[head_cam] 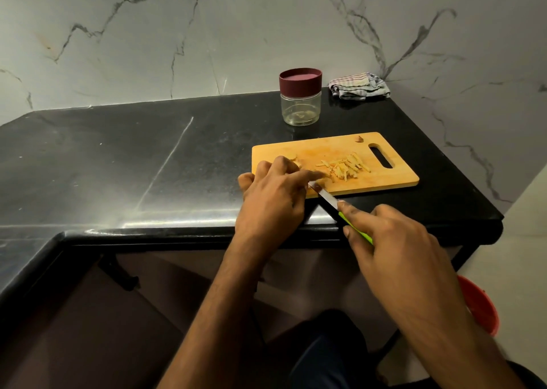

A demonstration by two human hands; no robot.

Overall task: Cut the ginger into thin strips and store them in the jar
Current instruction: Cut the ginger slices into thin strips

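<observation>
A wooden cutting board (384, 178) lies on the black counter. A heap of thin ginger strips (344, 165) sits in its middle. My left hand (275, 193) presses down on a piece of ginger (296, 160) at the board's left part, mostly hidden under the fingers. My right hand (387, 240) grips a knife (327, 197) by its green handle, the blade tip meeting the board beside my left fingertips. Behind the board stands a clear jar (300, 104) with its maroon lid on. A small ginger scrap (359, 138) lies at the board's far edge.
A folded striped cloth (359, 86) lies at the back right against the marble wall. The black counter (133, 163) runs left and wraps toward me. Its right edge drops off near the board. A red bucket (481, 305) stands on the floor at right.
</observation>
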